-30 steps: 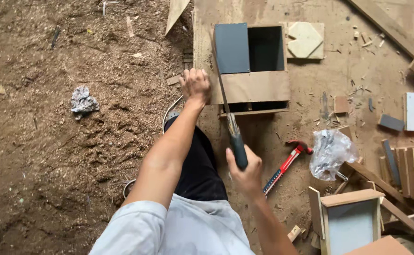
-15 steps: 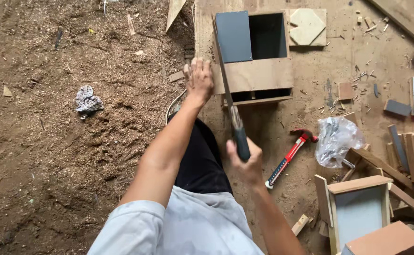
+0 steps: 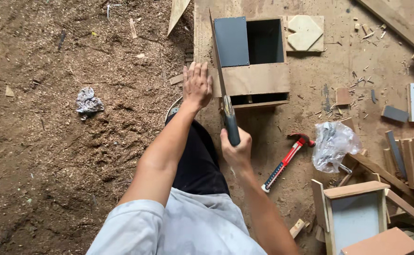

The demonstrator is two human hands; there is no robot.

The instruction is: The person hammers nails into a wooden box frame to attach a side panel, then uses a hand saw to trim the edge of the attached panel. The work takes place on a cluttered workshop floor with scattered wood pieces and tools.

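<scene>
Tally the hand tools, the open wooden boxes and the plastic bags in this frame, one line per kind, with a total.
Hand tools: 2 - the saw in the right hand and the red-handled hammer
Open wooden boxes: 2 - the box under the left hand and the small box
Plastic bags: 1 - the clear bag
Total: 5

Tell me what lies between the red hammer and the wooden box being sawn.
Head view: between the red hammer and the wooden box, only bare board with sawdust and small chips.
</scene>
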